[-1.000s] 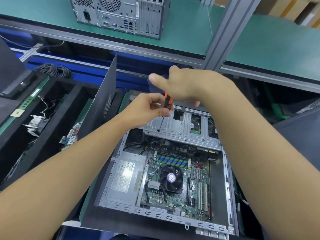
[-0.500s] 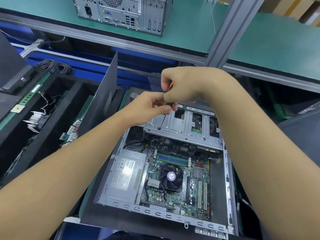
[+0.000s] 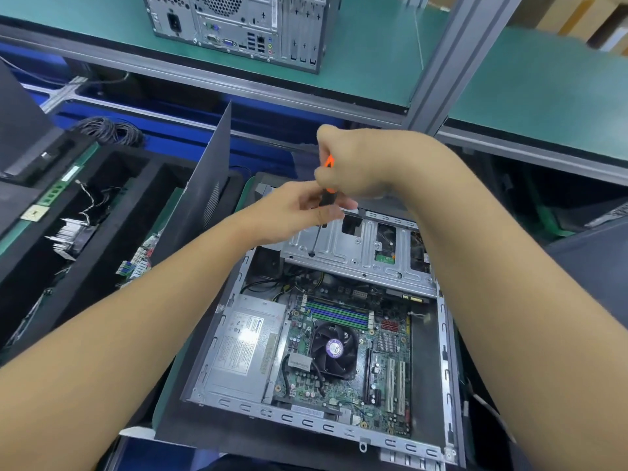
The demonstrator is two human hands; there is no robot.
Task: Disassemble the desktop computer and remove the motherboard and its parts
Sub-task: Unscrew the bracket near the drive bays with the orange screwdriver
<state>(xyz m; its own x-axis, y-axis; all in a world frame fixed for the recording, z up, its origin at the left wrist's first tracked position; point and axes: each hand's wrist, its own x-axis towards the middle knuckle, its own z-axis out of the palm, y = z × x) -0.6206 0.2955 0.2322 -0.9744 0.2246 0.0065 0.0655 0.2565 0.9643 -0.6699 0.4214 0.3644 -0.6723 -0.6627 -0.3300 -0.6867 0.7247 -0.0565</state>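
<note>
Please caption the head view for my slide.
Right hand and left hand hold a screwdriver on the open computer's drive cage.

The drive cage [image 3: 360,248] is bare sheet metal with a dull sheen; the screwdriver [image 3: 327,198] handle looks plastic (orange and black, smooth).

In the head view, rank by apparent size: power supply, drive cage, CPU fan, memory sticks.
Largest: power supply and drive cage, about equal; the cage is partly covered, so unranked.
Then: CPU fan.
Smallest: memory sticks.
</note>
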